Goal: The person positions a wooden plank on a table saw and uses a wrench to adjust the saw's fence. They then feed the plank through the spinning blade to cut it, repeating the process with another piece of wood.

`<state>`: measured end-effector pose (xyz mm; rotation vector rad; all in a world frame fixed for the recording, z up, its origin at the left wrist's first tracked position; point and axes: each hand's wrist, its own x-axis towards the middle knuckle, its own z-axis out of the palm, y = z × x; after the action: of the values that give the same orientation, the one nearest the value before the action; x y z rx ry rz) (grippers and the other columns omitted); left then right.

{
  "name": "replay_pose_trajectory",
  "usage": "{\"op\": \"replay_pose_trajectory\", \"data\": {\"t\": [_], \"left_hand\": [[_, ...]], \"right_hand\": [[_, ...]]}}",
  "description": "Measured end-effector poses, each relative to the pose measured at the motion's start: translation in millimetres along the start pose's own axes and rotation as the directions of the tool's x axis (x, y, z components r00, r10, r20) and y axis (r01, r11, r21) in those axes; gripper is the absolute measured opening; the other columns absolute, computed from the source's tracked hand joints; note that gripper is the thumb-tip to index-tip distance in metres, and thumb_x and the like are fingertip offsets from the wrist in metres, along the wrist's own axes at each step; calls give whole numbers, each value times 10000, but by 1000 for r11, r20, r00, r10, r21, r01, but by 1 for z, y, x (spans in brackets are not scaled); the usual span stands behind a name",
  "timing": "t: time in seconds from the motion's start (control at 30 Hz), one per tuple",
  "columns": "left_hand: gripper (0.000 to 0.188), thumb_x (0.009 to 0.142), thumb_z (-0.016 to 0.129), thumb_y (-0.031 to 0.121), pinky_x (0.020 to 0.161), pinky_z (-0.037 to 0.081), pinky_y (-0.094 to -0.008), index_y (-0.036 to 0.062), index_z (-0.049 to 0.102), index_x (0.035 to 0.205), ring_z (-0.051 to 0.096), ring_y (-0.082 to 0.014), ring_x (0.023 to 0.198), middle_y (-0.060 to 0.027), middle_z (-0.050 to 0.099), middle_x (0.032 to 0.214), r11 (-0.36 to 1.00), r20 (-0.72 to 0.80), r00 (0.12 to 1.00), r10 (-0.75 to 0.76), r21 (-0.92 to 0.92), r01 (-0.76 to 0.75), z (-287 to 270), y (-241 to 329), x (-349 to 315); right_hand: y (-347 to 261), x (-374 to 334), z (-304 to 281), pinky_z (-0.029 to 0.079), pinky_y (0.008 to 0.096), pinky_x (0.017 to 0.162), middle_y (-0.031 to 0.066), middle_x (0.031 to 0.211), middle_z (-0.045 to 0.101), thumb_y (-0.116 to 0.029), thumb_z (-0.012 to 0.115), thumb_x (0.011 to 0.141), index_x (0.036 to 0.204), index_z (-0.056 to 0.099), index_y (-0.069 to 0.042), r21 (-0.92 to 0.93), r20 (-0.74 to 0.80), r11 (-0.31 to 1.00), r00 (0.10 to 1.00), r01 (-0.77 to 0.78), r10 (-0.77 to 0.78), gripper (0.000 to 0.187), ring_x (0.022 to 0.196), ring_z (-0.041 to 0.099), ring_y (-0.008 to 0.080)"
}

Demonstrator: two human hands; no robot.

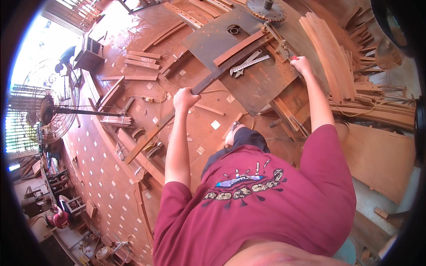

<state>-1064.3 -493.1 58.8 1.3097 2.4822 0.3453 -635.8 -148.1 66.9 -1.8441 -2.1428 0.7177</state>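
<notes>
— Sawdust-red flooring with small white inset tiles (215, 124) ran under everything, didn't it? What sat nearest the person?

— Nearest was the maroon shirt (262, 208), both bare arms reaching forward from it. The left hand (185, 98) was closed in a full grip around a long dark wooden strip (208, 80), about midway along its length. The strip's lower end slanted down toward the floor at the left; its upper end lay across the steel saw table (266, 84).

— And the other hand?

— The right hand (301, 64) was at the table's right edge, curled around something small with a red tip (294, 57). I couldn't tell what that tool was, only that the fingers were closed over it.

— What else lay on that table?

— A metal caliper or wrench (248, 64) rested near the middle, just beside the strip. At the far edge a toothed circular blade (266, 9) stood up.

— How far along did the work look?

— Judging by it, midway. A stack of curved wooden slats (328, 53) lay finished-looking off the right edge, yet this strip was merely laid across the table, not at the blade.

— Farther off?

— A big standing fan (49, 108) at the left, loose boards (142, 60) on the floor beyond, and bright daylight behind.
</notes>
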Motion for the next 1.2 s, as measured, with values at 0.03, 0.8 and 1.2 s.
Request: {"op": "replay_pose_trajectory", "data": {"t": [0.03,0.8,1.2], "left_hand": [[388,656,742,368,783,580,-428,118,804,947,739,-324,824,-152,751,826,1000,-28,1000,-8,4,8,3,-3,-2],[430,661,755,378,856,573,-411,116,799,1000,739,-307,914,-156,761,937,991,-139,990,-18,129,36,15,-11,18],[431,633,773,335,815,576,-405,93,798,988,739,-314,867,-174,755,890,996,-49,998,-32,77,36,18,-22,23]], "right_hand": [[4,7,7,560,441,715,192,858,744,-293,687,753,903,740,-10,126,95,991,995,-50,38,324,761,719,326],[-10,2,19,574,356,549,155,776,733,-255,637,841,940,699,33,360,335,922,942,-144,16,311,618,722,221],[-22,-15,26,585,343,677,97,791,750,-339,584,878,867,727,-12,106,151,986,982,-130,114,357,642,732,198]]}}
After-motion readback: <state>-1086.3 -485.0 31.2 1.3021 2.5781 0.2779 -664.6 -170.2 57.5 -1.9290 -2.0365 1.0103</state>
